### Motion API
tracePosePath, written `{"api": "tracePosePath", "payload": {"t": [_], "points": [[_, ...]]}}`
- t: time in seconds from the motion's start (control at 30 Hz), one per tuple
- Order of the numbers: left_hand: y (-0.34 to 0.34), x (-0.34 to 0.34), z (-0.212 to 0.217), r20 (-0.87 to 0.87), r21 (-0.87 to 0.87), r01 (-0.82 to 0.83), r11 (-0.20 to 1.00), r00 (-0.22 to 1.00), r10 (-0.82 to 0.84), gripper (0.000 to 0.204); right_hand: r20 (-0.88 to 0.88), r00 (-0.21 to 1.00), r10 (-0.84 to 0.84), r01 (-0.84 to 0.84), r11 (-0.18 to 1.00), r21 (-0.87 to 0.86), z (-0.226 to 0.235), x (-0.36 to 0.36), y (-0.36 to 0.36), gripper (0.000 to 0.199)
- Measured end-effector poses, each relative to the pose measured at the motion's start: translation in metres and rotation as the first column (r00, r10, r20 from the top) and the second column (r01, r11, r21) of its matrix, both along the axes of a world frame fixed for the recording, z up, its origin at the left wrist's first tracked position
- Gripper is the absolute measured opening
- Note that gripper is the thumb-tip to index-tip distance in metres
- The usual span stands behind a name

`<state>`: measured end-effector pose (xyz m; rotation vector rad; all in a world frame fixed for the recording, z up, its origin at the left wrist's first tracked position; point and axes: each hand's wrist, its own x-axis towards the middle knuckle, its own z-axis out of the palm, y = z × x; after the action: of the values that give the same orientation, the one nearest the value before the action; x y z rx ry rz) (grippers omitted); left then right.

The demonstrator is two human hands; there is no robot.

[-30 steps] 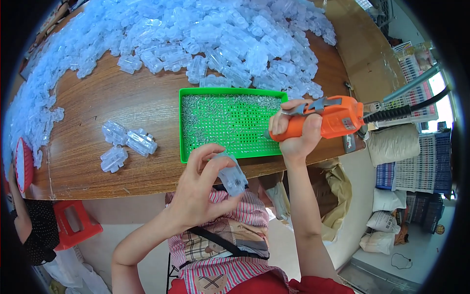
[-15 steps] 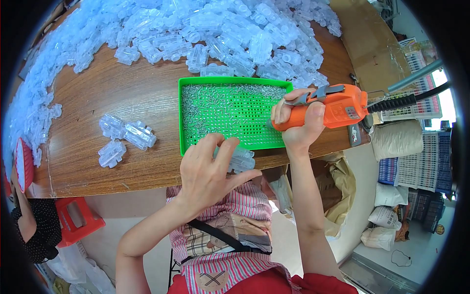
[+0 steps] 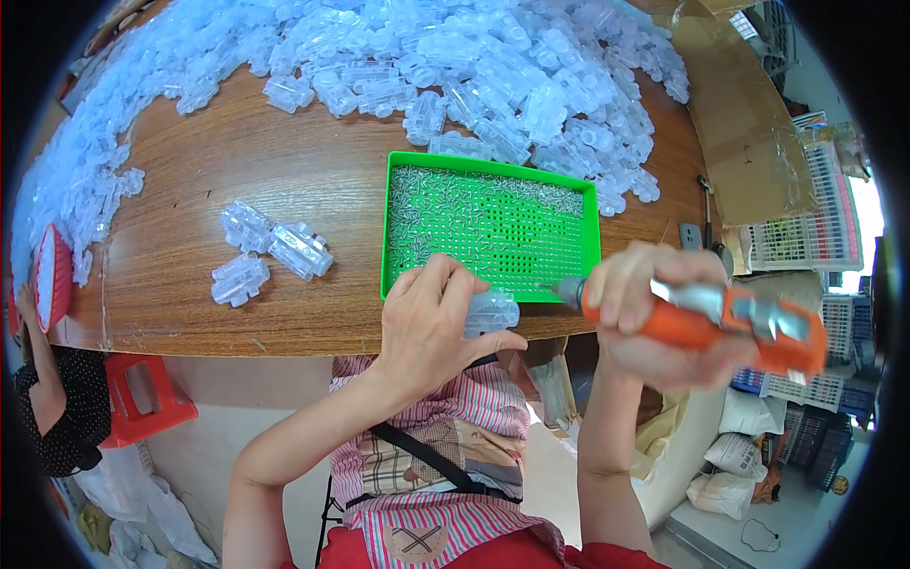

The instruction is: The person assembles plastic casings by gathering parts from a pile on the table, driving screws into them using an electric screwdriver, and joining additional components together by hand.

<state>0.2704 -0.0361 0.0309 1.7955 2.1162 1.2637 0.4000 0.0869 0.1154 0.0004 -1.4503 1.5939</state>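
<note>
My left hand (image 3: 431, 318) is closed around a clear plastic part (image 3: 491, 311) at the table's near edge, in front of a green tray (image 3: 387, 223). Many small silver screws (image 3: 409, 213) lie in the tray, whose floor is full of holes. In my right hand (image 3: 654, 318) is an orange electric screwdriver (image 3: 687, 327), blurred by motion, its tip pointing left over the tray's near right corner. Whether a screw sits on that tip is too small to tell. Left of the tray, several clear plastic parts (image 3: 299, 248) lie together on the wooden table (image 3: 190, 294).
A large heap of clear plastic parts (image 3: 531, 57) spreads over the back and left of the table. At far left are a red basket (image 3: 55, 275), another person's arm (image 3: 36, 341) and a red stool (image 3: 142, 398). A cardboard sheet (image 3: 749, 123) stands at the right.
The screwdriver in my right hand has moved right and toward me, out of the tray. My left hand still holds its plastic part. The whole view has shifted slightly.
</note>
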Motion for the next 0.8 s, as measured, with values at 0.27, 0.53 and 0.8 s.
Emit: {"api": "tracePosePath", "payload": {"t": [0.27,0.53,0.8], "points": [[0.001,0.000,-0.009,0.009,0.070,-0.040,0.997,0.999,0.039,0.046,0.124,0.984,0.125,-0.121,0.992,-0.042,0.004,-0.014,-0.039,0.032],[-0.001,0.001,-0.009,0.030,0.085,-0.038,0.996,0.999,0.035,0.044,0.100,0.991,0.086,-0.092,0.994,0.061,-0.019,-0.023,-0.033,0.081],[0.002,0.002,-0.014,0.061,0.076,-0.048,0.996,0.997,0.044,0.043,0.144,0.984,0.108,-0.127,0.984,0.128,-0.024,-0.026,-0.037,0.078]]}}
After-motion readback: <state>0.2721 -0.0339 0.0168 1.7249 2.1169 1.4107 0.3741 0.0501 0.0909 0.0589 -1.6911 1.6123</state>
